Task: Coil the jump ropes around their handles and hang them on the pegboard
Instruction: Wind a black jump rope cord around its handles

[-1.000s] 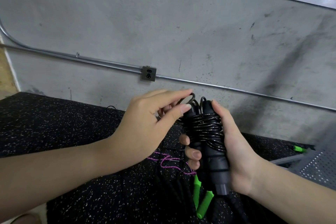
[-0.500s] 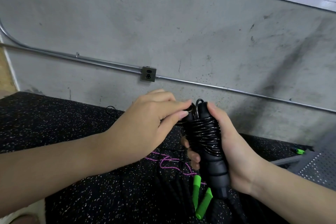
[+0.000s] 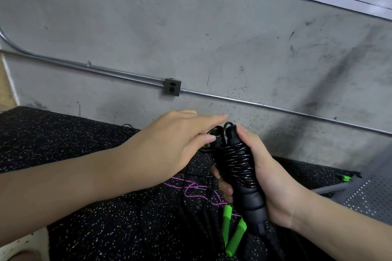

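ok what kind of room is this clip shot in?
Probably a gym or its storage corner: black speckled rubber flooring, bare grey concrete wall with exposed metal conduit, and loose jump ropes with green handles on the floor.

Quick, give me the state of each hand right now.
Left hand: pinching the rope loop at the handles' top.
Right hand: gripping the black handles, rope coiled around them.

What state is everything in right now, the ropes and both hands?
black jump rope: cord coiled round its two handles, held upright
right hand: gripping the black handles
left hand: thumb and fingers at the metal ring on top of the handles
green handles: lying loose on the floor
purple cord: uncoiled, tangled on the floor
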{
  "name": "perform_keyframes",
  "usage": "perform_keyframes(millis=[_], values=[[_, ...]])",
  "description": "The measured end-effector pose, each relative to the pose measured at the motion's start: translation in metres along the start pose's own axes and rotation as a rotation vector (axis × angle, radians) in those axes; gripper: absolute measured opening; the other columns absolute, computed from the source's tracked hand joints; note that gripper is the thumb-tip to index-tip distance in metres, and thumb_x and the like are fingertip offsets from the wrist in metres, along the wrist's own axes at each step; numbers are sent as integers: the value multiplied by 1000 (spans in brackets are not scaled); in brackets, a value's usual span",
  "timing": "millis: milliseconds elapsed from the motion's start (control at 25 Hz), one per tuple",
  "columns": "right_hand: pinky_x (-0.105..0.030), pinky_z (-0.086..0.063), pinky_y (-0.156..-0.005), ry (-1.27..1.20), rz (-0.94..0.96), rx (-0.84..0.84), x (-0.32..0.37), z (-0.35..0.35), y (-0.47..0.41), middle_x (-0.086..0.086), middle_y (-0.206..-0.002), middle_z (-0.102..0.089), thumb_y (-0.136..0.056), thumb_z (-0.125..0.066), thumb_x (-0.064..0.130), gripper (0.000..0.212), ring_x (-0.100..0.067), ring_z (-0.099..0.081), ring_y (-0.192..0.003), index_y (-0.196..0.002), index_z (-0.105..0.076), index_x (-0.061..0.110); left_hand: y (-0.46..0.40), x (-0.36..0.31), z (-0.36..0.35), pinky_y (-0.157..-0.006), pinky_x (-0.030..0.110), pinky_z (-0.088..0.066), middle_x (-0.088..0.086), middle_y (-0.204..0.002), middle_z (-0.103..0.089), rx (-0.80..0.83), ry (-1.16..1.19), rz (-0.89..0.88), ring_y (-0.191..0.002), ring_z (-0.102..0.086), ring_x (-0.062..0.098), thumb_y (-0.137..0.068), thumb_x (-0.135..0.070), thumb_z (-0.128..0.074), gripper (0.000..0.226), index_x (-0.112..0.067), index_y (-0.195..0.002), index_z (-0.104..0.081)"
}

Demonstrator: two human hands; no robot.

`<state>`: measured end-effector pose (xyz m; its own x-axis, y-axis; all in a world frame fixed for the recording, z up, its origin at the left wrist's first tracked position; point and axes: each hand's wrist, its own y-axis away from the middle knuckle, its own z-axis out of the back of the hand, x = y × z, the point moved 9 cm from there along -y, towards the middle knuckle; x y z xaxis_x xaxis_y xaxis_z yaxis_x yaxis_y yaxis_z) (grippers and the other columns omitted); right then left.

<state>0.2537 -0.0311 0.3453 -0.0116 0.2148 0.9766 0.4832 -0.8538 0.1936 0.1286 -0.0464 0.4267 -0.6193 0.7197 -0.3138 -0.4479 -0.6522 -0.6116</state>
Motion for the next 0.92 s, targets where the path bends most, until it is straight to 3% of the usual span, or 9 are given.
perform_keyframes(millis=[240,360,440,560,760,920], values=[[-34,-43,-59,58,-41,-32,-10,5,-2,-21,-84,-59,-90,-48,72,64,-24,-51,-56,-103,-67,12,1,9,-12,-78,37,-49,-8,-79,-64,228,12,104,-83,-59,9,-107,-29,-49,26,-37,-125,-65],[-34,-43,-58,58,-66,-24,-13,6,-1,-22,-85,-58,-90,-48,72,74,-23,-51,-56,-105,-65,1,4,9,-14,-65,23,-46,-8,-79,-65,223,61,142,-72,-59,10,-106,-29,-51,26,-40,-127,-64],[-34,-43,-58,53,-66,-21,-13,5,0,-22,-85,-57,-91,-48,71,71,-24,-50,-56,-104,-66,4,5,11,-15,-59,19,-41,-9,-79,-66,216,85,177,-64,-57,10,-106,-31,-53,25,-41,-126,-62],[-34,-43,-58,41,-54,-14,-10,3,0,-22,-83,-57,-92,-46,69,61,-24,-50,-56,-102,-68,13,5,12,-15,-58,15,-39,-10,-79,-66,192,118,192,-64,-57,9,-104,-30,-56,19,-35,-121,-62],[-35,-43,-59,28,-74,6,-14,1,-1,-22,-85,-56,-89,-49,72,61,-24,-51,-56,-99,-67,14,8,8,-12,-60,12,-38,-12,-74,-64,134,121,190,-60,-55,1,-104,-27,-58,3,-30,-104,-57],[-35,-43,-59,27,-102,22,-20,2,-1,-19,-84,-58,-89,-49,73,64,-22,-51,-55,-99,-65,11,10,10,-11,-60,16,-42,-17,-76,-67,104,140,212,-65,-59,3,-98,-34,-67,12,-33,-94,-55]])
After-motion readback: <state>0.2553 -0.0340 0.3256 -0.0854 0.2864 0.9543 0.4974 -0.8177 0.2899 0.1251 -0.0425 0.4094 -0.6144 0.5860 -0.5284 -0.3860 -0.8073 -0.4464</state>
